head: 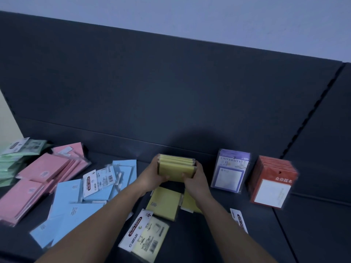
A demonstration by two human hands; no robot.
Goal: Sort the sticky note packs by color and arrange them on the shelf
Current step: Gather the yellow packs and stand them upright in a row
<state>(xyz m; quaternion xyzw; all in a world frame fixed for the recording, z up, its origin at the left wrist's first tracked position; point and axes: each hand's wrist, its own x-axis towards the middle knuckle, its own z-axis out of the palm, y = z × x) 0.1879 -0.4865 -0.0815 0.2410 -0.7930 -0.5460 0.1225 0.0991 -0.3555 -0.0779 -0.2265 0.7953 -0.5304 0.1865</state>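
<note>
Head view: hands (152,174) (196,177) clasping yellow packs (176,166) edgewise, open shelf (207,164) either side.

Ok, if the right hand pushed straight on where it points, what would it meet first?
Likely the shelf's dark back panel behind the yellow stack that the right hand grips; depth is unclear.

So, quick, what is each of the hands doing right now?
Left hand: grips the left end of the upright stack of yellow paper sticky note packs.
Right hand: grips the right end of the same stack.
</note>
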